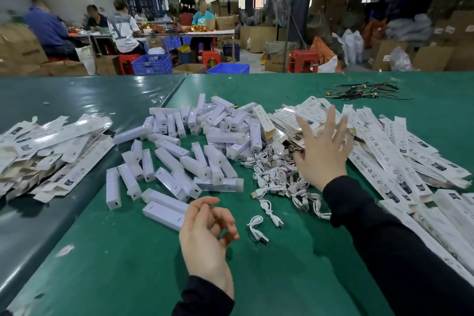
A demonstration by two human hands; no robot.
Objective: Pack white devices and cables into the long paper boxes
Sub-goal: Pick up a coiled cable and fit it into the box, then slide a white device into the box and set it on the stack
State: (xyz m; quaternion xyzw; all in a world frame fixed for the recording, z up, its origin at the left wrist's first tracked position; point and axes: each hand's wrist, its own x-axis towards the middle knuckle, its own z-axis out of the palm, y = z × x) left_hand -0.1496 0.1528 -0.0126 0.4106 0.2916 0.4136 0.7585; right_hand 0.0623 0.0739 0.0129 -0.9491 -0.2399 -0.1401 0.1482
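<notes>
Neither hand has hold of anything. The right hand (322, 151) is raised with its fingers spread wide and straight, blurred at the tips, above the near edge of a heap of flat long paper boxes (400, 151). The left hand (205, 236) hangs over the green table (123, 264) with its fingers loosely curled around nothing, palm turned partly up.

Just beyond the left hand's fingertips lies the nearest white device (164, 214), a long white block, and past it the rest of the white devices (205, 141) spread in a loose pile toward the far side. Between the two hands, below the right palm, sits a tangle of short white cables (277, 177); one coiled cable (257, 228) lies apart, just to the right of the left hand. The unfilled boxes fan out beneath and to the right of the right hand, reaching along the right forearm's dark sleeve (384, 238). Well to the left of the left hand another stack of boxes (51, 151) rests on the grey-green sheet. Far beyond the right hand lies a bundle of dark wires (359, 91). Beyond the table edge, seated people (120, 28) work at another table among blue crates (152, 63) and cardboard cartons.
</notes>
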